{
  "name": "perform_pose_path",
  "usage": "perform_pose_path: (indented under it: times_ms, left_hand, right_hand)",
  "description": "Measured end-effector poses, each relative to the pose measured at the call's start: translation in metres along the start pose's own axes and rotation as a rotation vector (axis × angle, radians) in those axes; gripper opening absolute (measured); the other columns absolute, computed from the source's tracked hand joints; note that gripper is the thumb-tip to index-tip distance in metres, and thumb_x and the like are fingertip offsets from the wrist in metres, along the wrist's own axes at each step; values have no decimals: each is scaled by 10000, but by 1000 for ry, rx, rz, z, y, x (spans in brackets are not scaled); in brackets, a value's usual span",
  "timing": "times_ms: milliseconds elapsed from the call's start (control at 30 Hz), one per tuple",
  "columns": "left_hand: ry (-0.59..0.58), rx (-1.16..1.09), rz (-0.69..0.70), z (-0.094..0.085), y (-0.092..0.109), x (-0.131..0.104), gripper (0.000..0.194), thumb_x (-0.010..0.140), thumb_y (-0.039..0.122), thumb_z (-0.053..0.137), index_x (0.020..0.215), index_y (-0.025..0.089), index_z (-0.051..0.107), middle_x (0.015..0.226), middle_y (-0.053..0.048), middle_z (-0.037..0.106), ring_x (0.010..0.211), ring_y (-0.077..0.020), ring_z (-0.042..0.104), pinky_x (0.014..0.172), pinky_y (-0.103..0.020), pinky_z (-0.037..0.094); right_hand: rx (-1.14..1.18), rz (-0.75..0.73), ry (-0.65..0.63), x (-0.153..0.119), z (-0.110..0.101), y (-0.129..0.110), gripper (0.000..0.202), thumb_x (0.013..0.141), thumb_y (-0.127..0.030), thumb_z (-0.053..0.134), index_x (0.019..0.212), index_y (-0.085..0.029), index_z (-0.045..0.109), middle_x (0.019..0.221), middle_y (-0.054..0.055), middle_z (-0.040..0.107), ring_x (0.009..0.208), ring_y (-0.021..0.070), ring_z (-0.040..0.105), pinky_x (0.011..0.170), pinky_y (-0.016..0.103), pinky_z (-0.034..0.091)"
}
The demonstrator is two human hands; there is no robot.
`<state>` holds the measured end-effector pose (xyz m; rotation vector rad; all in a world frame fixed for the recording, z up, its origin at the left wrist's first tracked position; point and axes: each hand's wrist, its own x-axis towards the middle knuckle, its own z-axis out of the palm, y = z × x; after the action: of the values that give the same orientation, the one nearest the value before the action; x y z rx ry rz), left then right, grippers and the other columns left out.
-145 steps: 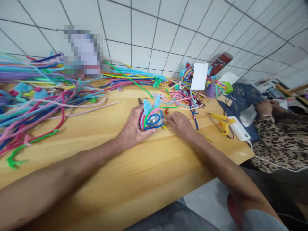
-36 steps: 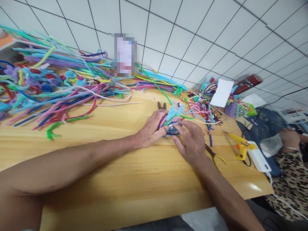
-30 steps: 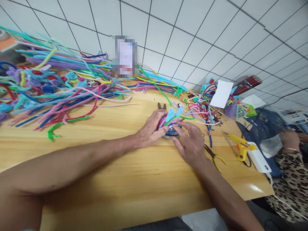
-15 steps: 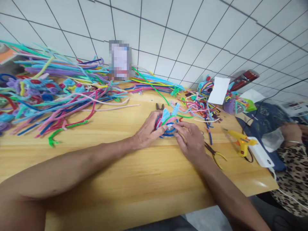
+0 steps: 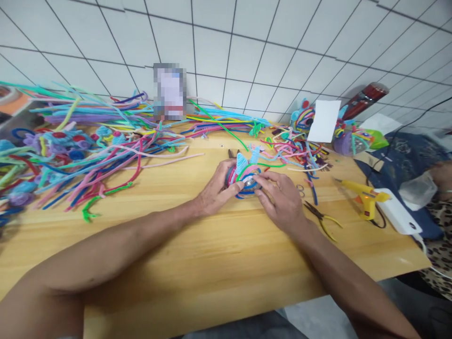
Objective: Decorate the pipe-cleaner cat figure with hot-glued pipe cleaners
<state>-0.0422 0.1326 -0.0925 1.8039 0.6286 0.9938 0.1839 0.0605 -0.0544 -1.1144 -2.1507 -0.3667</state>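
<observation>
Right fingers (image 5: 269,188), barely apart, now on round craft (image 5: 248,182) (ears (image 5: 242,164) up), left fingers (image 5: 233,191) snugly around

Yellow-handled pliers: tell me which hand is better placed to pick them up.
The right hand, most likely: the pliers lie just beside its wrist, though its fingers are at the colourful craft piece. The left hand is farther away, gripping that piece from the other side.
</observation>
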Motion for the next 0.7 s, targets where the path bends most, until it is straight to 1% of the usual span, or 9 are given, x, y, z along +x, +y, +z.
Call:
perform_pose_path:
  times_ms: [133,300,467,567,700]
  left_hand:
    - [31,0,-24,2,-1,-1,613,1008,491,675,1494,215,421,1512,-162,520,1432,-326,526,1251,-518,432]
    - [4,89,-31,0,-3,-1,742,941,485,748,1536,227,388,1572,-179,485,1483,-358,485,1282,-565,386]
    - [-6,174,-32,-1,-1,-2,741,961,501,706,1578,224,406,1615,-179,486,1535,-385,430,1312,-591,321]
    - [-7,145,-31,1,-1,-3,710,975,515,694,1562,214,431,1610,-181,485,1524,-378,448,1310,-578,336]
    - [-12,75,-30,3,-2,-4,695,996,507,682,1562,213,408,1592,-184,481,1504,-347,474,1307,-550,359]
  right_hand:
    - [11,13,29,0,1,1,408,1024,-135,658,1422,-225,652,1236,141,760,1122,276,729,950,441,603]
    - [35,18,57,-1,2,2,394,1014,-122,654,1386,-249,687,1220,120,776,1079,265,741,921,428,606]
    - [73,37,100,0,3,5,376,1010,-98,663,1353,-246,702,1161,106,792,1044,244,752,911,401,617]
    - [89,53,129,-2,4,8,357,1001,-81,664,1305,-258,725,1134,90,804,1031,232,759,920,386,622]
    - [96,65,119,-5,6,9,356,1004,-63,620,1260,-270,756,1108,76,809,1010,219,762,907,369,625]
